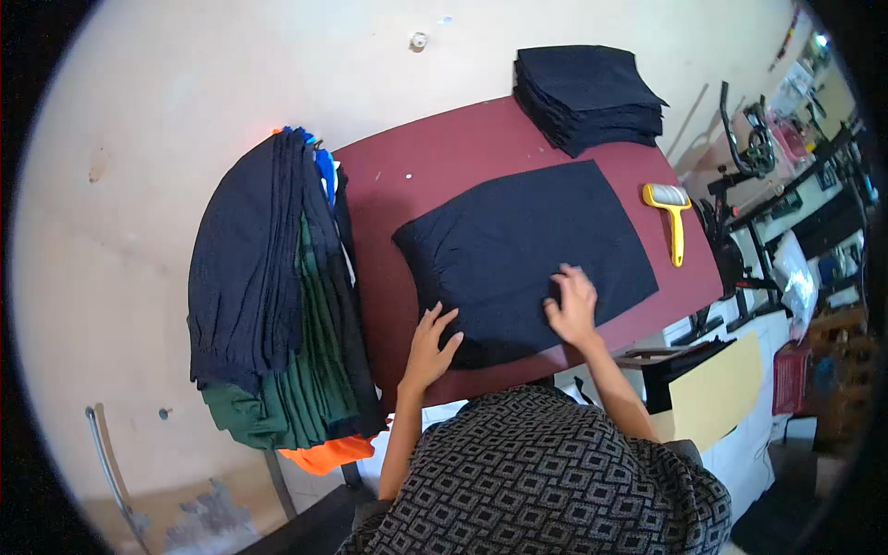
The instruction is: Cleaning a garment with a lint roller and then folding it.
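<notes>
A dark garment lies flat on the maroon table top, gathered along its left end. My left hand rests at that gathered end with its fingers apart. My right hand is on the lower right part of the cloth, fingers loosely bent and apart, holding nothing. A yellow-handled lint roller lies to the right of the garment. At the left hangs a thick pile of black garments and green garments. A folded stack of dark cloth stands at the back right.
An orange cloth shows under the pile. Exercise equipment, a red crate and a pale yellow board are at the right. A wall runs behind the table and along the left.
</notes>
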`<state>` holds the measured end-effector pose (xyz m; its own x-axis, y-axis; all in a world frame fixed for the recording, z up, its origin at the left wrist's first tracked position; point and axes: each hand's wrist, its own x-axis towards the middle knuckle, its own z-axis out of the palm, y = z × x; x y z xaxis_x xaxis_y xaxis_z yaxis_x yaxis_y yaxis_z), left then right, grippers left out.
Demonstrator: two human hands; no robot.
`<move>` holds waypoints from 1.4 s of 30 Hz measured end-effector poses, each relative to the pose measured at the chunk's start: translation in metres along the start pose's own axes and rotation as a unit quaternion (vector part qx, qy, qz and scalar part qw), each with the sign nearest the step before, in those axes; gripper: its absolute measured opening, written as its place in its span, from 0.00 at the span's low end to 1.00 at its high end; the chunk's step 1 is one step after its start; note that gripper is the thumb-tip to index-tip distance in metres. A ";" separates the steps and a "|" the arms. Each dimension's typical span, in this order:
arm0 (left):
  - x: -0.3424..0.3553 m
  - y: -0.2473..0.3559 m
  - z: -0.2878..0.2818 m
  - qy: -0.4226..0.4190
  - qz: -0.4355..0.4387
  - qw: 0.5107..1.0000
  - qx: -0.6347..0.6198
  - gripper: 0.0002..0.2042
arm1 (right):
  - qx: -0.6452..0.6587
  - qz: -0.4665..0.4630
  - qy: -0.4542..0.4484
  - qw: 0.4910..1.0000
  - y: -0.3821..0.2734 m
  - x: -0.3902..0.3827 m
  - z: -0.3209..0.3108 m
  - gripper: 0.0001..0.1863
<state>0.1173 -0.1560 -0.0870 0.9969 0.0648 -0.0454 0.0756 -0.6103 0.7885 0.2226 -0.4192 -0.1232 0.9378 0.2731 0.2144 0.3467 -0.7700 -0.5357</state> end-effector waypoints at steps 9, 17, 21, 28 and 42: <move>0.010 -0.016 0.036 0.004 0.008 0.977 0.215 0.26 | -0.141 0.229 0.015 0.963 0.073 -0.056 -0.055 0.24; -0.004 -0.007 0.049 0.011 0.006 0.977 0.214 0.26 | -0.119 0.225 0.062 0.965 0.080 -0.073 -0.072 0.19; -0.019 0.005 0.062 0.022 -0.005 0.978 0.210 0.26 | -0.113 0.202 0.101 0.968 0.105 -0.064 -0.084 0.14; -0.014 0.015 0.074 0.159 -0.062 0.977 0.131 0.21 | -0.039 0.161 0.218 0.962 0.172 0.021 -0.119 0.16; -0.027 0.014 0.075 0.304 -0.158 0.930 0.133 0.16 | 0.167 0.075 0.121 0.976 0.148 0.085 -0.100 0.21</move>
<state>0.0935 -0.2255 -0.1208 0.7325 0.6590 0.1706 0.4460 -0.6539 0.6111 0.3522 -0.5680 -0.1023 0.9608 -0.0039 0.2773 0.2296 -0.5498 -0.8031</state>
